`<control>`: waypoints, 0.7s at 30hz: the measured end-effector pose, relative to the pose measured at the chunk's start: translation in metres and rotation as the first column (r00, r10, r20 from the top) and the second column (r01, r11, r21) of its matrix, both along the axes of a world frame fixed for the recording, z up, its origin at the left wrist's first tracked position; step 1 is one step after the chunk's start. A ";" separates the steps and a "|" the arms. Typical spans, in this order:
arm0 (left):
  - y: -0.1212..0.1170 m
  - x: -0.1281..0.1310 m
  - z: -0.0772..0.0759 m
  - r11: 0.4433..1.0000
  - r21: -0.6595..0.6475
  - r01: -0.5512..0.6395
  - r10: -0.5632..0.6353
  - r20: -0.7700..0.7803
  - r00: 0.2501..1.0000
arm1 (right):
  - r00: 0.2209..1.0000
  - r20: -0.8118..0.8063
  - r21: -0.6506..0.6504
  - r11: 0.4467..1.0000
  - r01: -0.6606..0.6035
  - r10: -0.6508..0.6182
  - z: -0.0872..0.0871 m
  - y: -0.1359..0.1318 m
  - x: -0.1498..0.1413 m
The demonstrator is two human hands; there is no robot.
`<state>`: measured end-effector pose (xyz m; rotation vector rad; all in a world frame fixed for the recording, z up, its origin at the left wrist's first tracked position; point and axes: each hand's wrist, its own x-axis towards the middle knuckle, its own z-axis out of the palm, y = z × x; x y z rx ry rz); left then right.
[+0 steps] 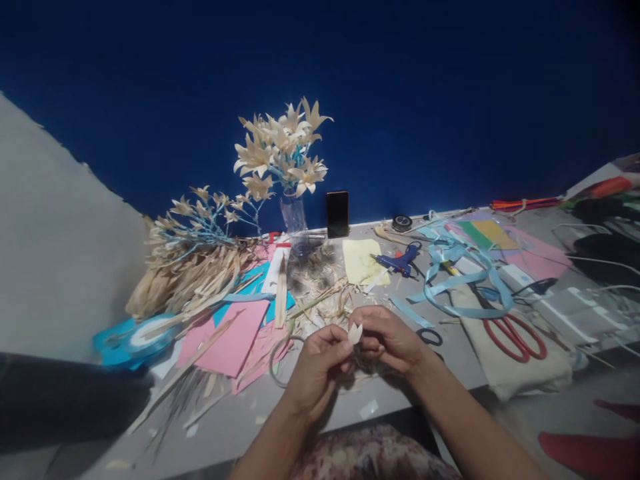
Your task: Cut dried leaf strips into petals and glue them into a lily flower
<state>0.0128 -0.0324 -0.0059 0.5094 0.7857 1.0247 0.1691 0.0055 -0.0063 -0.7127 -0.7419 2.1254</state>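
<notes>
Close to the table's front edge, my left hand (320, 363) pinches a small cream petal piece (355, 333) between thumb and fingers. On its other side, my right hand (393, 337) has its fingertips closed on the same piece. The piece has pointed tips, and its lower part is hidden behind my fingers. Behind the hands lie pale dried-husk scraps (327, 303). Finished flowers of similar cream petals (287, 140) with light blue stems stand in a clear glass vase (295, 220).
A blue glue gun (400, 260) lies beyond my right hand, near a loop of light blue ribbon (473, 311). Red-handled scissors (515, 340) rest on a cloth bag at right. Pink paper (240, 333) and a husk bundle (195, 273) are at left. A phone (337, 215) leans against the wall.
</notes>
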 end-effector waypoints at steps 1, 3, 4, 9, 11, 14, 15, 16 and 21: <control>0.000 0.000 0.000 1.000 -0.003 -0.005 0.005 0.004 1.000 | 1.000 -0.004 -0.001 1.000 0.016 -0.016 -0.001 0.000 0.000; 0.001 0.001 -0.001 1.000 -0.017 -0.020 0.021 0.033 0.999 | 0.998 0.004 0.004 0.998 0.063 -0.063 -0.002 -0.002 -0.001; 0.001 0.002 -0.001 0.999 -0.029 -0.028 0.030 0.062 0.998 | 0.996 0.012 0.011 0.996 0.087 -0.087 -0.003 -0.002 -0.002; 0.003 0.007 -0.001 0.990 -0.118 -0.078 0.103 0.224 0.969 | 0.968 0.042 0.067 0.967 0.245 -0.248 -0.007 -0.009 -0.010; 0.004 0.009 -0.001 0.986 -0.134 -0.095 0.126 0.243 0.962 | 0.953 0.052 0.074 0.953 0.295 -0.299 -0.009 -0.012 -0.014; 0.005 0.011 -0.002 0.984 -0.122 -0.133 0.158 0.227 0.961 | 0.935 0.060 0.056 0.937 0.346 -0.349 -0.011 -0.014 -0.018; 0.005 0.012 -0.003 0.982 -0.117 -0.148 0.171 0.218 0.961 | 0.929 0.064 0.046 0.931 0.363 -0.366 -0.011 -0.015 -0.020; 0.006 0.012 -0.004 0.980 -0.116 -0.162 0.184 0.212 0.960 | 0.921 0.067 0.037 0.924 0.382 -0.383 -0.012 -0.015 -0.021; 0.006 0.014 -0.008 0.977 -0.147 -0.156 0.191 0.267 0.945 | 0.901 0.065 0.029 0.903 0.428 -0.429 -0.014 -0.016 -0.026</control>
